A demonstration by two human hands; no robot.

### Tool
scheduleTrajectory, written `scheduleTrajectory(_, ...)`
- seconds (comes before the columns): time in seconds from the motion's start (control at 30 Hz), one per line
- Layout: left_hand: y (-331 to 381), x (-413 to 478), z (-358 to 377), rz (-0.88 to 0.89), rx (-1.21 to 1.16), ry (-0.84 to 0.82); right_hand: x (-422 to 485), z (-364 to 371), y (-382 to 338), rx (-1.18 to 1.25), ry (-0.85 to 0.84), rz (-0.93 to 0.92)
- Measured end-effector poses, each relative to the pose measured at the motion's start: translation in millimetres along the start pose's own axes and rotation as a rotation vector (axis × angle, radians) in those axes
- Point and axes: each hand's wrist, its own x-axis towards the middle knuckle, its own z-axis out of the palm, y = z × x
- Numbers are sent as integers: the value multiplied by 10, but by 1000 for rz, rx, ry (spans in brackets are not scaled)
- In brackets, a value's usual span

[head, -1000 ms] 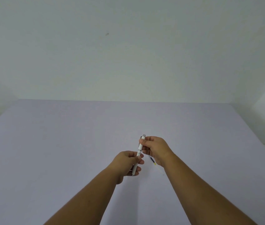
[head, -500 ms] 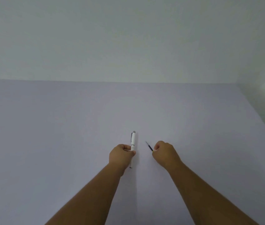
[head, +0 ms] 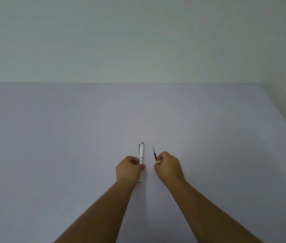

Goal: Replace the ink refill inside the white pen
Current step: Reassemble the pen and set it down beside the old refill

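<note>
On the lilac table [head: 68,137], the left hand [head: 129,170] grips the white pen [head: 141,155], lengthwise away from the person. Just beside it, the right hand [head: 169,168] pinches a thin ink refill [head: 155,155]. A second ago both hands met on the pen; now apart, so the refill looks withdrawn.

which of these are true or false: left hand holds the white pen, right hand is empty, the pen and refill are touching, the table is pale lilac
1. The left hand holds the slim white plastic pen. True.
2. The right hand is empty. False: its fingers pinch a thin dark ink refill with a yellow band.
3. Pen and refill touch. False: a gap of table separates them.
4. The flat table is pale lilac. True.
</note>
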Motion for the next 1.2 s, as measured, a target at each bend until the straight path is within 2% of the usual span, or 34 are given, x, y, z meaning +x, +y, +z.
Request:
scheduleTrajectory(0.37, -26, 10, 41, -13, -2, 25, -15, 12, 19, 60, 9, 54)
scheduleTrajectory(1.2, -74, 26, 52, 21, 62, 18, -160, -8, 18, 100, -39, 48)
